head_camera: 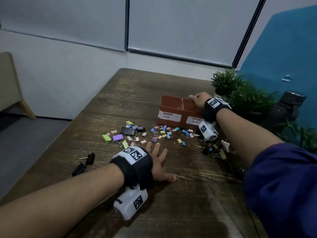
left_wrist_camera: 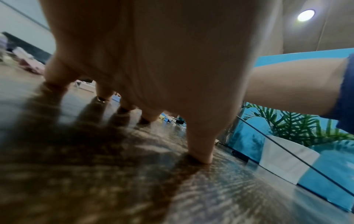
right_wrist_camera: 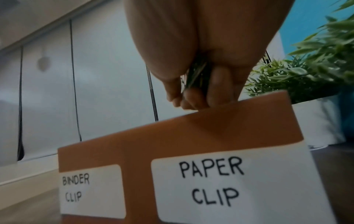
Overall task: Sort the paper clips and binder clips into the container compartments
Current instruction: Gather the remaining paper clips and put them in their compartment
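Right hand (head_camera: pixel 199 100): over the PAPER CLIP side of the container (head_camera: pixel 171 107), fingers bunched; wrist view shows the grip closed on a bundle of thin wire, prob. paper clips (right_wrist_camera: pixel 195 75).
Left hand (head_camera: pixel 157 160): flat on worktop (head_camera: pixel 120 93), fingers spread, grip relaxed & holding nothing.
Container: brown, 2 compartments, labels BINDER CLIP (left) & PAPER CLIP (right). Long axis runs left-right across the worktop, slightly angled; labelled face toward the person.
Binder clips (head_camera: pixel 137 133): coloured pile scattered on worktop just in front of container, between the hands; two black binder clips (head_camera: pixel 85 162) apart at left. Pointing every which way, no common axis.
Held clips: wires seem to run roughly along the fingers, pointing down to the compartment; exact lie can't tell.
Risk 1: if released near the divider, clips could spill into the BINDER side.
Risk 2: wire clips tangle, so some may hang on the fingers & drop outside.
Risk 3: right wrist camera hangs low just above the pile; pulling back could knock clips toward the edge.
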### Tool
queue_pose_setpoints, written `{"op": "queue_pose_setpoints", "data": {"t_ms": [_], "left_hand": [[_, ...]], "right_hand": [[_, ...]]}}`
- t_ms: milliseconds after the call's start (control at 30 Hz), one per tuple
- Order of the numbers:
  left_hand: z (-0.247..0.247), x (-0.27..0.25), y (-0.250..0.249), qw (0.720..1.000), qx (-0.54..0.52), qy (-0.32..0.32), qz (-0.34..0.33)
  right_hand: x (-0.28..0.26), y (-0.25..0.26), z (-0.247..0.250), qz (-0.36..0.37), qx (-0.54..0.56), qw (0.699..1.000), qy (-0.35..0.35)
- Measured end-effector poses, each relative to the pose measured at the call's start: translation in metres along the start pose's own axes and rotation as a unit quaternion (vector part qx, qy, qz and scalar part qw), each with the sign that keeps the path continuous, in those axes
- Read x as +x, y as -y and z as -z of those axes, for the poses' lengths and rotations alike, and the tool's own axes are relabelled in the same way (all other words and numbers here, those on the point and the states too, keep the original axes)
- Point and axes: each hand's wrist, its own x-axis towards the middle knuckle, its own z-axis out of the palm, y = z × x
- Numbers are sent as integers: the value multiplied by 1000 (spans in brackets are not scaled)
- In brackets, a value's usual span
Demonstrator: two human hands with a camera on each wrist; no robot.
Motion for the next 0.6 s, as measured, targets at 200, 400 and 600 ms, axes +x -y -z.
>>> {"op": "queue_pose_setpoints", "data": {"t_ms": [200, 400, 600], "left_hand": [[2, 0, 2, 1000, -7, 11, -3], [1, -1, 2, 1000, -14, 5, 0], [20, -24, 3, 999, -46, 2, -25]], "right_hand": [[1, -4, -14, 27, 2, 999, 32], [-13, -2, -15, 59, -48, 997, 1], [-59, 38, -11, 218, 19, 970, -109]]}}
